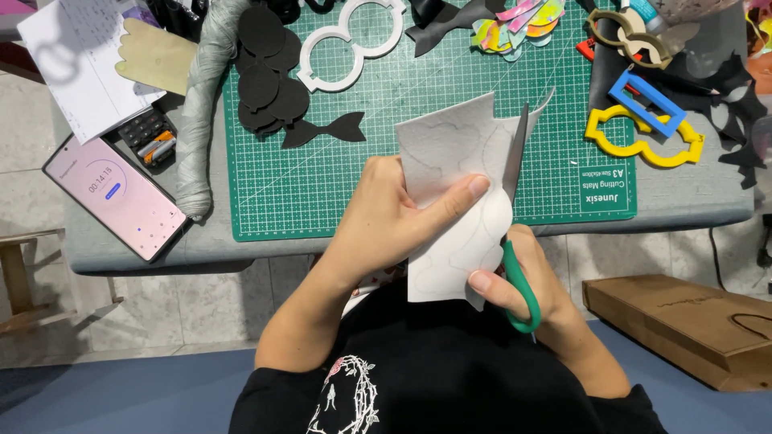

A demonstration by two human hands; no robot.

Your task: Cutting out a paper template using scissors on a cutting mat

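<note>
Left hand (386, 221) pinching 1 white felt sheet (458, 201); right hand (527, 281) gripping green-handled scissors (519, 241), blades in sheet, above green cutting mat (338, 177).

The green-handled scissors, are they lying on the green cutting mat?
No, the right hand holds the green-handled scissors, cutting the white sheet.

On the green cutting mat (322, 193) lay black cut-out shapes (269, 72) and a white ring template (350, 36), with yellow (643, 145) and blue (647, 100) templates at its right, a phone (117, 197) at its left, and what seemed a brown bag (683, 325) on the floor.
</note>
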